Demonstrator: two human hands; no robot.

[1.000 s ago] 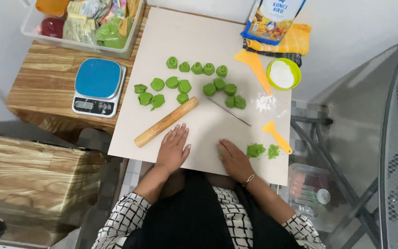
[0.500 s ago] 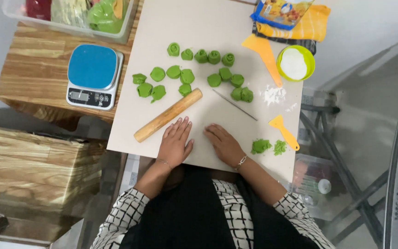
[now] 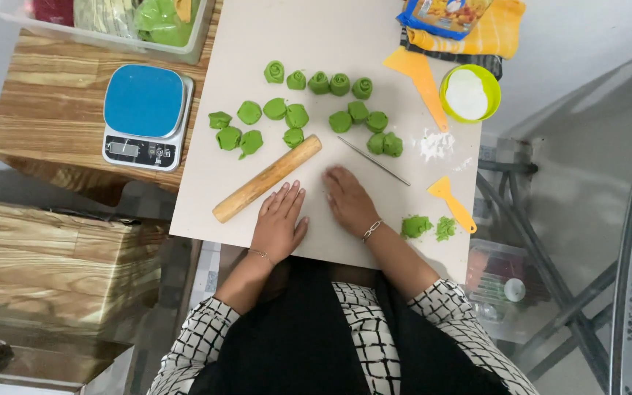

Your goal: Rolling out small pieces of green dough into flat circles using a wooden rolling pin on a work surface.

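left hand (image 3: pixel 279 223) flat beside rolling pin (image 3: pixel 266 179), right hand (image 3: pixel 347 201) seemingly flat on board (image 3: pixel 257 102)

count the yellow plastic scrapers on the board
2. One large yellow scraper lies near the far right, beside the green bowl. A smaller yellow scraper lies near the right edge, beside the green crumbs. None seems hidden.

Bright, even daylight fills the scene, and the pale board (image 3: pixel 330 132) shows no glare. Shadows are soft and short, close under the rolling pin (image 3: pixel 266 179) and both hands. Focus is sharp throughout; straight lines bow slightly toward the edges.
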